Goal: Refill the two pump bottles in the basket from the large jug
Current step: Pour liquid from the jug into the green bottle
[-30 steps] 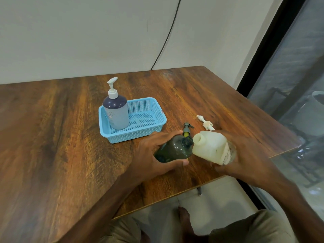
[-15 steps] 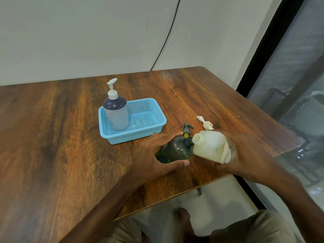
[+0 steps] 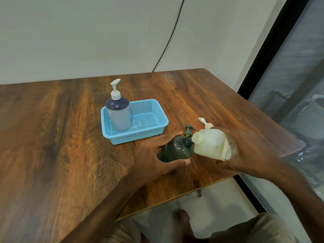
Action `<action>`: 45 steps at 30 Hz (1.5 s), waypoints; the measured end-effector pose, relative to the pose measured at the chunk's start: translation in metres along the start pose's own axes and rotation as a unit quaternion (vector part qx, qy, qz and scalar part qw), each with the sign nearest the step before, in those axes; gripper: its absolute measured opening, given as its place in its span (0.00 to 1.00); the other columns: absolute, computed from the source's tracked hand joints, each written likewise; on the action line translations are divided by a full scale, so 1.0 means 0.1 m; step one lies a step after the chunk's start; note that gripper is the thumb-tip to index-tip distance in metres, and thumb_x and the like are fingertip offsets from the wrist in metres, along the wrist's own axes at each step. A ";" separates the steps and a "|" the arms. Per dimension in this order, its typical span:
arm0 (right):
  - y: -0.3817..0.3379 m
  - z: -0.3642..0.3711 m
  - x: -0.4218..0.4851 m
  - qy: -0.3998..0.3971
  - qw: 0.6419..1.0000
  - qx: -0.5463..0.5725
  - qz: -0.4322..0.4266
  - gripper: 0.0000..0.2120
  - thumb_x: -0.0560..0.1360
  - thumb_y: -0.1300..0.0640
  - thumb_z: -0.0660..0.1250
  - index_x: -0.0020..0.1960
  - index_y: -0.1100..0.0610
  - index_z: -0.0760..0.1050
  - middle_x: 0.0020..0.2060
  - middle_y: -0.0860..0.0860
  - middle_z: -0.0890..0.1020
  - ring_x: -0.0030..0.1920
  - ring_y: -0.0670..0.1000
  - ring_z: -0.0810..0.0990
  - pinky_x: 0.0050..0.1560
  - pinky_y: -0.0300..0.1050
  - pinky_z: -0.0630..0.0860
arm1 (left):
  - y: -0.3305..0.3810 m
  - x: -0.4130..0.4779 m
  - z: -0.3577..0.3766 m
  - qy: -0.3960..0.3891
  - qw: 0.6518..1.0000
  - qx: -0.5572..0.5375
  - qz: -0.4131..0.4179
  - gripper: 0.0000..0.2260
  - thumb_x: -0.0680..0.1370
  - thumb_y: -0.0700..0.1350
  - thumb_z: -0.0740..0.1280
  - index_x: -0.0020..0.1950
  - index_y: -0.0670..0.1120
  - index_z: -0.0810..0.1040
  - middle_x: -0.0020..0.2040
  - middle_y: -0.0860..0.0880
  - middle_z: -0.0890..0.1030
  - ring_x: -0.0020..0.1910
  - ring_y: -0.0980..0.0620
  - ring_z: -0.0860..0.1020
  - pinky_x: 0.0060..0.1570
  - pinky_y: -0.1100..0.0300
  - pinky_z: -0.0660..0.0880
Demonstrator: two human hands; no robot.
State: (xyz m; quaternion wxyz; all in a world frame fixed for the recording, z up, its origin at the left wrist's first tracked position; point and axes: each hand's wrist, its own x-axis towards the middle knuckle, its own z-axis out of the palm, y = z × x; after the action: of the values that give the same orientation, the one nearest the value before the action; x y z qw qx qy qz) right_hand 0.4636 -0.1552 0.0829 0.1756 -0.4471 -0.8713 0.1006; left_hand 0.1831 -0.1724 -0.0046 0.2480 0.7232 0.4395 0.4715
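My left hand (image 3: 154, 155) grips a dark green bottle (image 3: 176, 149) with its pump off, near the table's front edge. My right hand (image 3: 245, 155) holds the whitish jug (image 3: 210, 143) tilted to the left, its open spout (image 3: 197, 137) right above the dark bottle's neck. A blue-grey pump bottle (image 3: 119, 114) with a white pump stands in the left end of the light blue basket (image 3: 157, 111). The dark pump head (image 3: 188, 130) and a white cap piece (image 3: 206, 122) lie on the table behind the bottles.
The wooden table (image 3: 52, 137) ends close in front of my hands and to the right, beside a dark-framed window (image 3: 280, 50). A black cable (image 3: 168, 37) runs down the wall behind. My bare foot (image 3: 184, 220) shows on the floor below.
The jug has tipped slightly further left, its spout closer over the dark bottle's neck. Both hands keep their grips and places.
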 end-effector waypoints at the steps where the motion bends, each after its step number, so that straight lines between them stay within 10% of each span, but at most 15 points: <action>1: -0.01 -0.01 0.01 -0.003 1.000 0.002 -0.002 0.34 0.61 0.39 0.75 0.66 0.44 0.75 0.48 0.35 0.78 0.51 0.37 0.78 0.43 0.38 0.77 | 0.00 0.00 0.00 0.001 1.000 -0.002 0.000 0.36 0.69 0.59 0.82 0.74 0.49 0.77 0.69 0.56 0.82 0.68 0.59 0.79 0.63 0.59 0.81; 21: -0.06 -0.07 0.06 -0.011 1.000 0.001 -0.018 0.30 0.61 0.43 0.76 0.61 0.46 0.77 0.45 0.35 0.77 0.47 0.34 0.76 0.41 0.30 0.71 | -0.02 -0.01 -0.01 -0.004 1.000 -0.020 -0.022 0.36 0.69 0.60 0.81 0.75 0.55 0.76 0.67 0.64 0.80 0.68 0.63 0.78 0.61 0.62 0.81; 32: -0.12 -0.12 0.06 0.010 0.999 -0.003 -0.048 0.31 0.59 0.43 0.75 0.60 0.55 0.80 0.48 0.49 0.84 0.46 0.50 0.82 0.41 0.56 0.83 | -0.04 -0.01 -0.02 -0.011 0.999 -0.022 -0.025 0.37 0.69 0.61 0.80 0.75 0.53 0.76 0.68 0.60 0.81 0.68 0.59 0.79 0.62 0.55 0.82; 45: -0.19 -0.16 0.09 0.002 0.998 -0.038 -0.048 0.33 0.59 0.43 0.77 0.62 0.54 0.79 0.48 0.42 0.81 0.46 0.44 0.78 0.42 0.31 0.73 | -0.04 -0.01 0.00 -0.008 0.998 -0.046 -0.030 0.36 0.70 0.56 0.83 0.75 0.50 0.76 0.68 0.57 0.82 0.68 0.56 0.80 0.62 0.53 0.82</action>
State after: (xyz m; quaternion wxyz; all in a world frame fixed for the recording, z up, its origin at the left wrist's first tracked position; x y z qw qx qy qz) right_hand 0.4511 -0.1580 0.1061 0.1652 -0.4111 -0.8946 0.0582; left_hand 0.1810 -0.1711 -0.0080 0.2984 0.7015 0.4367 0.4776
